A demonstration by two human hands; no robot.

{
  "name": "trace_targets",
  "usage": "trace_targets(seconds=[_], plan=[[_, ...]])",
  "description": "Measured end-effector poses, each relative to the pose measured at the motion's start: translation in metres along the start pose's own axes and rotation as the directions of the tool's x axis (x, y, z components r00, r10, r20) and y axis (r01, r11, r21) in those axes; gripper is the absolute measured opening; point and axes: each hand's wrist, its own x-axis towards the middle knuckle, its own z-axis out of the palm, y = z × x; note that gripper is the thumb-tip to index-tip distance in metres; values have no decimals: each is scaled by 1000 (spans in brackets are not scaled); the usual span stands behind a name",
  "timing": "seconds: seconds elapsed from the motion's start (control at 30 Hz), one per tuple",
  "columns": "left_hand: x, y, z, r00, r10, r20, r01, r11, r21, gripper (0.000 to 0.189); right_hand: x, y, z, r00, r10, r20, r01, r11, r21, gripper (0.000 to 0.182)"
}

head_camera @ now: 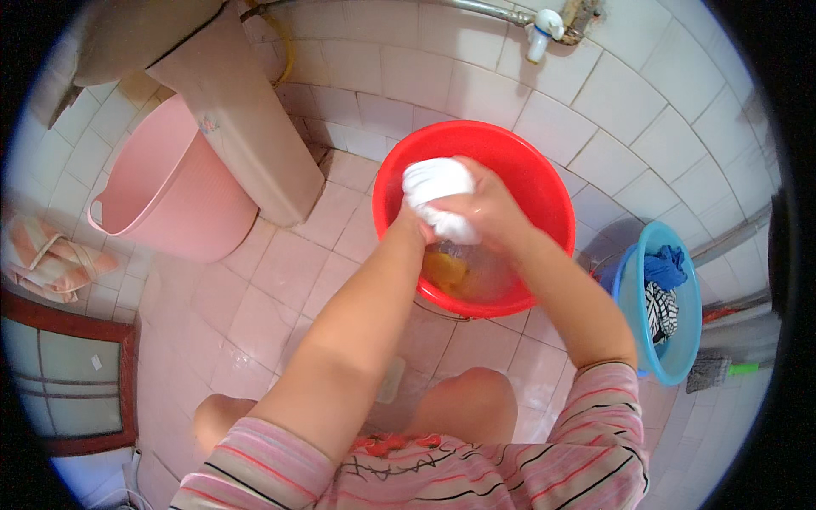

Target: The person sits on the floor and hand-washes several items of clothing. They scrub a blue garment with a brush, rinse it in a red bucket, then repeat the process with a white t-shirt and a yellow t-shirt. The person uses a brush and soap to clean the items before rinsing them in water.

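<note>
Bunched between my hands is a wet white cloth (438, 182), held above a red plastic basin (472, 137). My left hand (417, 220) grips its lower left side, and most of those fingers are hidden behind the cloth. From the right, my right hand (488, 201) wraps around it, slightly blurred. Cloudy water (488, 280) lies in the bottom of the basin. A yellowish-brown item (446, 271) shows in that water under my hands; what it is I cannot tell.
A light blue basin (692, 319) with dark and striped clothes stands at the right. Left are a pink tub (191, 210) and a sink pedestal (248, 140). A white tap (542, 35) juts from the tiled wall. A brush (707, 373) with a green part is at far right.
</note>
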Motion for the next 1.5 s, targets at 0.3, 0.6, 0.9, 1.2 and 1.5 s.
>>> trace_targets(seconds=[0.3,0.6,0.9,1.2,1.5], plan=[[-1,-11,7,992,39,121,-43,999,28,33,47,91,-44,793,-453,-406,52,716,-696,38],[9,17,-32,903,162,-398,-173,985,7,45,88,167,-157,809,-35,-586,-562,245,-790,68],[15,1,-35,837,204,-507,-253,967,-29,41,56,275,-83,957,208,-200,-215,50,-975,25],[-12,-7,17,854,-102,-510,283,914,290,93,101,143,-141,971,131,-201,-234,332,-914,40],[-20,7,12,969,239,-65,-229,964,133,41,28,41,-46,979,-202,34,124,451,-884,59]])
